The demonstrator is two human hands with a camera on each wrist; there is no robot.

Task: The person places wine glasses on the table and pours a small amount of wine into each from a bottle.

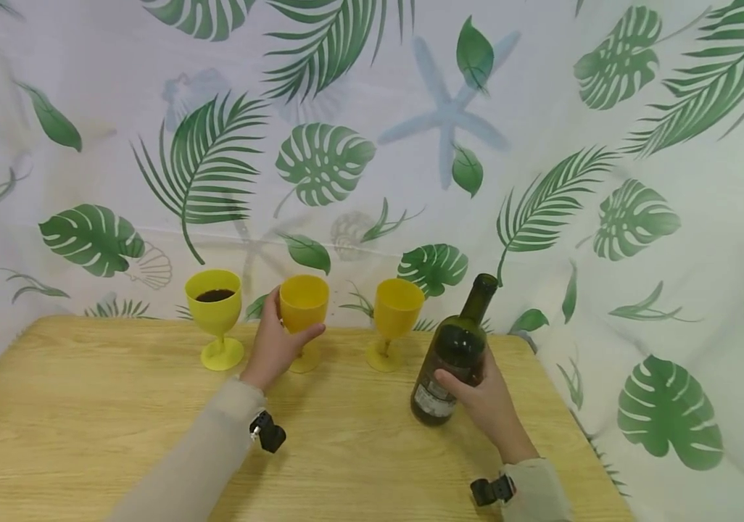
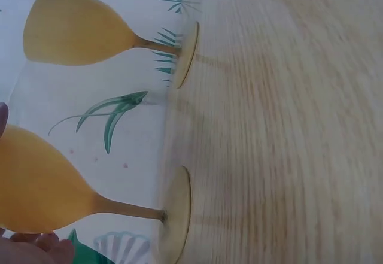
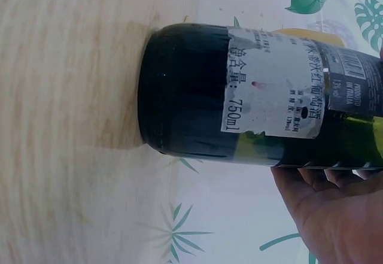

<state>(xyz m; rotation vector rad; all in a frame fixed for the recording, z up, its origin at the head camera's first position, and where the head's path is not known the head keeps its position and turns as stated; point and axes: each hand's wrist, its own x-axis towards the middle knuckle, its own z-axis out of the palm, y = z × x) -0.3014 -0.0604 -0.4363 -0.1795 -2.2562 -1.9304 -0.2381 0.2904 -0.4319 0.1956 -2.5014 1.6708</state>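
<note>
My left hand [image 1: 277, 349] grips the bowl of the middle orange-yellow goblet [image 1: 304, 306], thumb on the near side and fingers around the left. That goblet [image 2: 48, 183] stands upright, its foot on the table. In my right hand [image 1: 492, 406] is a dark green wine bottle [image 1: 453, 348], held round its body with the uncapped neck up. White and dark labels show on the bottle [image 3: 275, 84] in the right wrist view; whether its base touches the table I cannot tell. To the left, a yellow-green goblet [image 1: 222, 319] contains dark liquid. Another orange-yellow goblet [image 1: 399, 312] stands between the middle goblet and the bottle.
The goblets line up along the back of a light wooden table [image 1: 346, 449]. Directly behind it hangs a white cloth [image 1: 346, 239] printed with green leaves, which also runs down the right side. Small black wrist cameras sit on both sleeves.
</note>
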